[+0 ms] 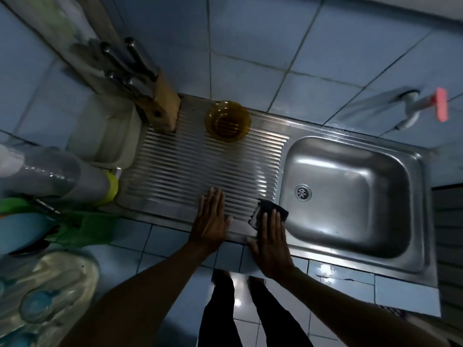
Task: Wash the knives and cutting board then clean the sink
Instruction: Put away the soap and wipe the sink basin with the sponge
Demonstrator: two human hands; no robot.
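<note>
A steel sink basin (350, 196) with a round drain (303, 192) lies on the right, and its ribbed draining board (190, 166) runs to the left. My left hand (210, 221) rests flat on the board's front edge, fingers straight. My right hand (271, 242) lies with straight fingers on a dark sponge (269, 211) at the basin's near left rim. Several knives (127, 63) with dark handles stand in a wooden block (162, 106) at the board's back left corner. The cutting board is not in sight.
An amber glass bowl (227, 123) sits at the back of the draining board. A wall tap (413, 108) with a pink handle hangs at the upper right. Plastic containers (105, 136), a green rack (82, 229) and clear jars crowd the left. Blue tiles cover wall and counter.
</note>
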